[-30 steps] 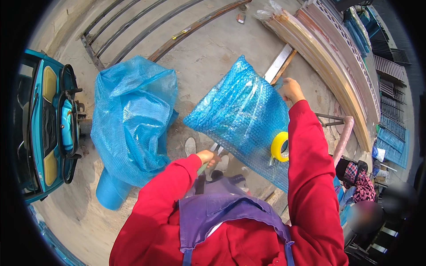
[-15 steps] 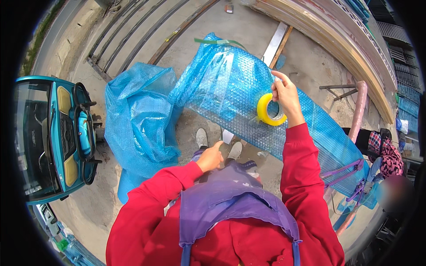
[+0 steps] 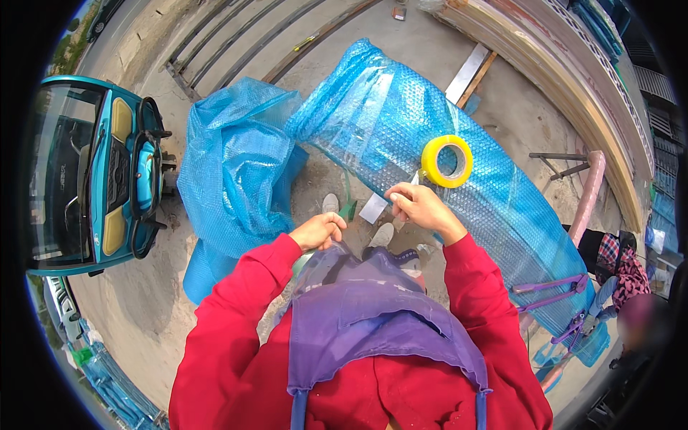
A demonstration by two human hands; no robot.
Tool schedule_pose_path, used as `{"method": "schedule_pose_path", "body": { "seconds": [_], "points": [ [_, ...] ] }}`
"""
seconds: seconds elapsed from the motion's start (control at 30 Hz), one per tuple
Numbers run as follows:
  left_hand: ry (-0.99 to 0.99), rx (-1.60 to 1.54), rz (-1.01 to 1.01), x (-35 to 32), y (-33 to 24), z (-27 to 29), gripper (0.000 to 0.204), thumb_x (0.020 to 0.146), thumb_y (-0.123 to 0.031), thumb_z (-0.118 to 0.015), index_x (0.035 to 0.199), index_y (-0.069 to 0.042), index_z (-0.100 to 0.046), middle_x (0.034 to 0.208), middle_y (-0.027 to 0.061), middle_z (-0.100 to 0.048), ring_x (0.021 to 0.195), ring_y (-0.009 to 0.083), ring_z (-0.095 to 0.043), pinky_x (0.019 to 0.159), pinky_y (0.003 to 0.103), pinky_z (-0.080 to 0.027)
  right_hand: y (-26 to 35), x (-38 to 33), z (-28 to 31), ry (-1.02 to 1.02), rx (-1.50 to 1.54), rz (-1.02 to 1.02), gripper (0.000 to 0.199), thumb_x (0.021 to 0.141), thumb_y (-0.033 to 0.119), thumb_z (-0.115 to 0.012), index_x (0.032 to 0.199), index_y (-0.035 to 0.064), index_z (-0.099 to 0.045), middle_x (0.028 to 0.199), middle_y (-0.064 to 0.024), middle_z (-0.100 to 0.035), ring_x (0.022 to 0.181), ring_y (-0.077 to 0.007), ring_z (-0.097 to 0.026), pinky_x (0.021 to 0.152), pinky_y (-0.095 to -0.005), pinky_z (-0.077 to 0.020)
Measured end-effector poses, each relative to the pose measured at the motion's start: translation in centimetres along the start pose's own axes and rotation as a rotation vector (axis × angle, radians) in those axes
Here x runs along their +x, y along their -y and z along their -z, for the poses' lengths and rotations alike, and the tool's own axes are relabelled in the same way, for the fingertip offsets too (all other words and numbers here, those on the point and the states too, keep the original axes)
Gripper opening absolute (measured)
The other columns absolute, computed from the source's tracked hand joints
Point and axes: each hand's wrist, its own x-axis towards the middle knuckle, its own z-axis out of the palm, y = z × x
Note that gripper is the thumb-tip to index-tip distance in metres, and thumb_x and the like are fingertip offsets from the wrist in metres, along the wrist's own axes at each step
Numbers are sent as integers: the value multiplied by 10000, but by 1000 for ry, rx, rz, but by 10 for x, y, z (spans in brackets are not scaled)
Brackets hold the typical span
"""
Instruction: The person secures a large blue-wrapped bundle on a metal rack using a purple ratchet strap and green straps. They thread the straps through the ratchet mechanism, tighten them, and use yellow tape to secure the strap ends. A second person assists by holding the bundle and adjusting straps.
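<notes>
Your right hand (image 3: 423,208) is the one closest to the action here. The yellow tape roll (image 3: 446,161) sits just up and to the right of it, resting on the long blue bubble-wrapped bundle (image 3: 459,179), and a clear strip of tape looks to run from the roll down to your fingertips. The fingers are curled in and pinched together on what looks like the tape end, though I can't make out the tape itself very well.

The bundle's long axis runs diagonally, from the upper left near the loose blue bubble wrap (image 3: 233,172) down to the lower right, where some purple straps (image 3: 548,287) cross it. So the roll lies along that line, away from your body.

Your left hand (image 3: 319,231) is lower and closer to your chest, just above the purple apron (image 3: 373,315), well apart from the roll. It's loosely closed, and I can't tell if it's got anything in it. Both elbows are bent, with your red sleeves coming up from the bottom. A teal vehicle (image 3: 100,179) is parked off to your left on the concrete floor (image 3: 143,308).
</notes>
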Motion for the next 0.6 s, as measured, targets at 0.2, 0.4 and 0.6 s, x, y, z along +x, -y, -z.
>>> {"method": "schedule_pose_path", "body": {
  "seconds": [0.2,0.4,0.6],
  "points": [
    [162,135,56,-121,-15,44,208,943,-73,-356,1042,-51,-537,743,2,-549,504,50,-434,462,206,-347,0,30,-69,195,-319,470,568,829,126,-628,1358,95,-423,1294,-160,-493,1208,-323,-446,1014,-405,-359],
    [45,698,-21,-236,-65,80,208,972,-100,-396,1052,-123,-587,664,22,-524,593,183,-518,578,319,-422,-4,115,-167,588,-441,671,389,807,156,-622,1188,97,-578,1108,-129,-618,1083,-320,-540,916,-436,-417],
    [-752,-59,-752,-412,-88,148,162,998,-117,-385,917,-17,-484,497,12,-430,328,32,-268,316,171,-256,44,217,-208,589,-95,333,260,920,251,-524,995,37,-650,913,-104,-687,878,-246,-641,800,-363,-478]
  ]
}}
